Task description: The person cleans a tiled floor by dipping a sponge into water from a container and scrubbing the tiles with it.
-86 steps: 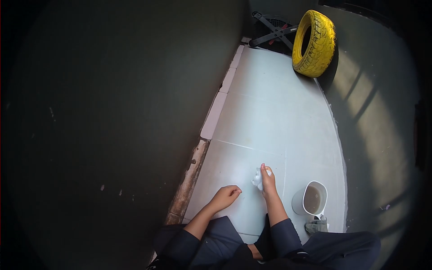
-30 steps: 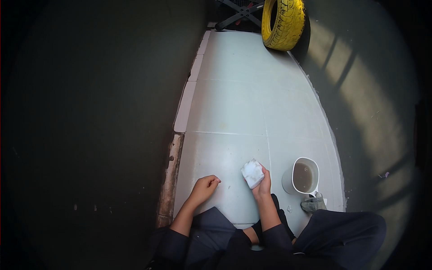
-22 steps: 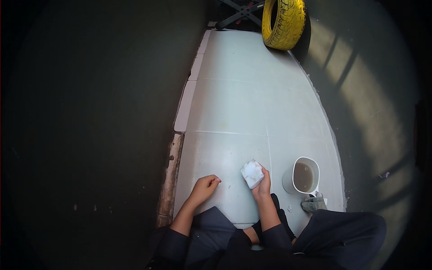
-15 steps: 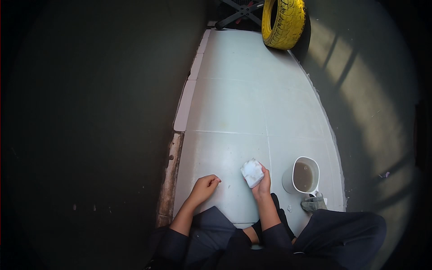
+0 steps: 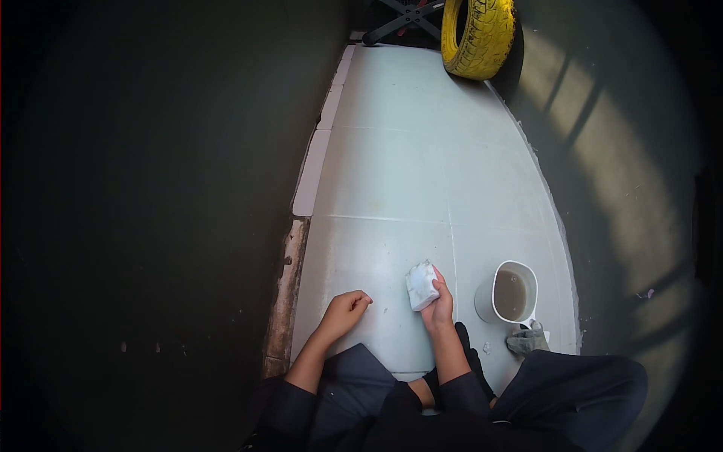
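So that its face shows, apparently, our right hand [image 5: 439,310] cups 1 white block [image 5: 420,287]; whether our curled left hand [image 5: 343,313] holds anything, we cannot tell.

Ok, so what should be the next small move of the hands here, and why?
Probably bring the left hand across to steady the white block: only the right hand grips it, while the left hand is curled nearby, not touching it.
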Motion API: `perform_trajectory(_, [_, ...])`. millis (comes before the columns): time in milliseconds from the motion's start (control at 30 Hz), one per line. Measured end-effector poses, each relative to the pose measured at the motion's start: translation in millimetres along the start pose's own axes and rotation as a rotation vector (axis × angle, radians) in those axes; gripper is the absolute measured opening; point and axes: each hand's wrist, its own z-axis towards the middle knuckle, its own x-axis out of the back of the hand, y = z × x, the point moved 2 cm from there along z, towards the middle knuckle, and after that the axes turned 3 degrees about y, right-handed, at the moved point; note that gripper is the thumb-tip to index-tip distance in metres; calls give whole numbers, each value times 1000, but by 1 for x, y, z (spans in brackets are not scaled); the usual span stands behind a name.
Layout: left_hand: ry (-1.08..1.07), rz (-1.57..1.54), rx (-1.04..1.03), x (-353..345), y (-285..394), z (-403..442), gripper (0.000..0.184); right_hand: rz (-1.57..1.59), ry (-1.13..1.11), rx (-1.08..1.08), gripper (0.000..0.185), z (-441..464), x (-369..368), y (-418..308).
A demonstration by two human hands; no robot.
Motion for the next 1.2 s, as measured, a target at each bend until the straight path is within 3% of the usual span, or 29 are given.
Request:
perform_trajectory(200, [-4,4,9,2,4,-1,23,-232,-7,90,55,2,3,6])
perform_trajectory(267, [1,3,4,2,5,-1,23,-722,-44,286,53,4,6,12])
perform_trajectory(300, [-4,4,9,2,4,-1,23,-720,-42,285,53,1,5,14])
perform_trajectory(367, [-7,4,11,1,3,-1,23,-1359,-139,669,53,-11,-7,13])
perform_trajectory(500, [-7,-15,-3,0,2,-1,22,-1700,-285,747,57,-27,-22,27])
perform_trajectory(633, [-23,13,21,1,4,0,20,-1908,-473,734,63,-29,-21,57])
perform_trajectory(900, [-27,-42,6,-1,7,0,20,-1970,-489,775,66,0,-30,67])
perform_trajectory(1200, [-15,-38,10,3,3,0,18,-2115,-405,718,67,108,-72,72])
